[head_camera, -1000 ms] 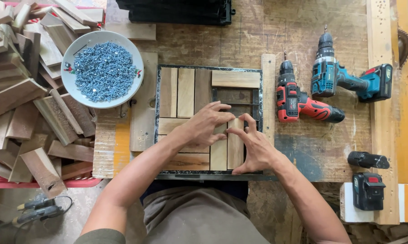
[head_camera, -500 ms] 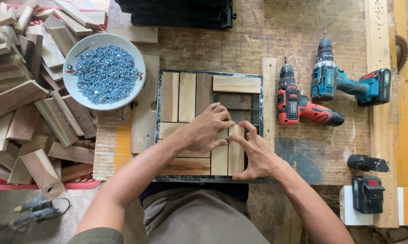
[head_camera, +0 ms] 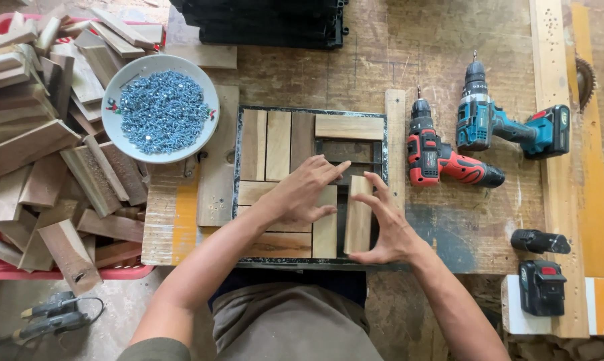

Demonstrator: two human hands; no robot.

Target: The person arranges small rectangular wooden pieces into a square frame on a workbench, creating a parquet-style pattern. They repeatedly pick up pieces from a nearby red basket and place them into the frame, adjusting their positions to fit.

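Wooden slats (head_camera: 280, 146) lie fitted inside a dark square frame (head_camera: 236, 160) at the middle of the workbench (head_camera: 409, 60), some upright, some crosswise, with a dark gap showing toward the frame's right half. Far left: a heap of loose wood offcuts (head_camera: 41, 154) over a red tray edge (head_camera: 21, 272); below it, a grey power tool (head_camera: 51, 315) on the floor. Next, a pale round bowl (head_camera: 118, 140) with small coloured marks on its rim, filled with blue-grey screws (head_camera: 163, 110). Left hand (head_camera: 302, 194) rests flat on the slats, fingers spread, index reaching toward the gap. Right hand (head_camera: 385, 227) has fingers spread wide, pressed against the right side of an upright slat (head_camera: 359, 214). Black stacked tiles (head_camera: 268, 23) sit at the top edge. Right of frame: red-and-black drill (head_camera: 442, 157), then teal drill (head_camera: 502, 124), two black battery packs (head_camera: 541, 267), a circular saw blade (head_camera: 585, 80) at the far edge.
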